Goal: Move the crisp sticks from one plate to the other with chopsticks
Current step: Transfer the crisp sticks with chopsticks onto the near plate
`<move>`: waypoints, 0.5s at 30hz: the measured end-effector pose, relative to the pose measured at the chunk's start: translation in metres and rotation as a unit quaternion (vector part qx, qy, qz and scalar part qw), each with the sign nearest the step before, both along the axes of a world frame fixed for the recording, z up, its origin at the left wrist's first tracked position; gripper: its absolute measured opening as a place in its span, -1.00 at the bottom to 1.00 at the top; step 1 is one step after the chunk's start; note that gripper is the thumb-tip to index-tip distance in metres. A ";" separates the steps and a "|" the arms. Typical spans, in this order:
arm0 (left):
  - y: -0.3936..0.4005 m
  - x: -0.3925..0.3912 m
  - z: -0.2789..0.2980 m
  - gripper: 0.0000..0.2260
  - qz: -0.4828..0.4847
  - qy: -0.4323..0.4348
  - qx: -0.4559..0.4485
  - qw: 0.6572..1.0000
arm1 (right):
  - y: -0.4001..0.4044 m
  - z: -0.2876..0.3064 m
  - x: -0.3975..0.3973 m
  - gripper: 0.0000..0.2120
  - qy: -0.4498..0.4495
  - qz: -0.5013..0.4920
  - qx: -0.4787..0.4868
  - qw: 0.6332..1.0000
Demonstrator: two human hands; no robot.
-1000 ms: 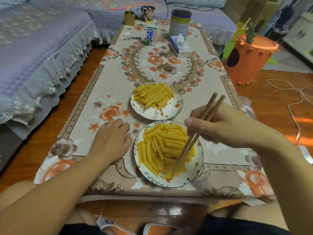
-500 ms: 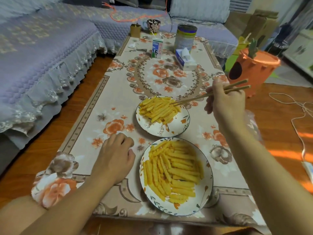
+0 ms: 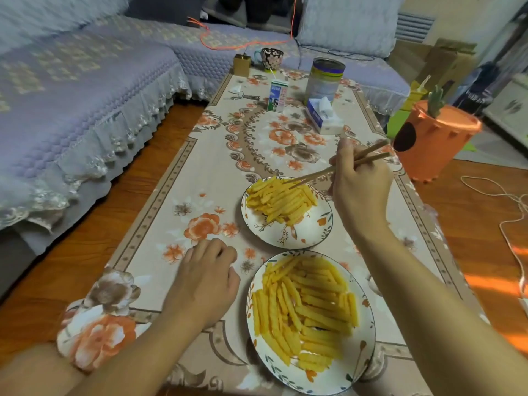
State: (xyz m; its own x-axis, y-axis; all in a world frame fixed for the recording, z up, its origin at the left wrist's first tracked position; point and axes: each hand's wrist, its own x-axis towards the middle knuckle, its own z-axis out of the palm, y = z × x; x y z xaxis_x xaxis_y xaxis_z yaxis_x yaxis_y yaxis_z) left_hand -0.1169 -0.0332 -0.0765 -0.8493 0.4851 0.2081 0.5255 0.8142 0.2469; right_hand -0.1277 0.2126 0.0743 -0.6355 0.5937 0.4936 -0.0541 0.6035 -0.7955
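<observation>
Yellow crisp sticks [image 3: 281, 199] heaped on far white floral plate [image 3: 311, 235]; my right hand [image 3: 361, 181] pinches brown wooden chopsticks [image 3: 323, 173], tips over them. Left hand [image 3: 207, 278] rests loosely curled on desk [image 3: 171, 201].

Low table [image 3: 160, 195] under a floral cloth — two patterned plates sit on it, the near plate [image 3: 367, 332] and the far plate [image 3: 320, 227] almost touching, both heaped with crisp sticks. The left hand [image 3: 205, 284] rests on the cloth beside the near plate. At the far end — milk carton [image 3: 277, 97], tall tin [image 3: 324, 77], tissue box [image 3: 324, 117], mug [image 3: 271, 57], small brown box [image 3: 242, 65].
</observation>
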 end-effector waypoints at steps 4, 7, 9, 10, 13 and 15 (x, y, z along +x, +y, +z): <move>0.000 0.000 0.000 -0.71 0.000 0.000 -0.006 1.000 | -0.013 -0.005 -0.010 -0.41 -0.009 0.034 0.032 0.999; 0.000 0.000 -0.001 -0.72 0.001 0.003 -0.009 1.000 | -0.014 -0.012 -0.017 -0.35 -0.034 0.041 0.044 0.998; -0.001 0.000 0.000 -0.73 0.003 0.000 -0.012 1.000 | -0.015 -0.012 -0.017 -0.36 -0.039 0.034 0.034 0.998; 0.000 -0.001 0.000 -0.73 0.004 -0.003 -0.013 1.000 | -0.015 -0.010 -0.015 -0.38 -0.038 0.027 0.025 0.999; 0.000 -0.001 0.002 -0.71 0.006 -0.008 -0.016 1.000 | -0.002 0.000 -0.009 -0.50 -0.028 0.012 -0.039 0.999; 0.000 -0.001 0.001 -0.70 0.006 -0.009 -0.013 1.000 | 0.010 0.011 0.000 -0.57 -0.013 0.027 -0.101 0.994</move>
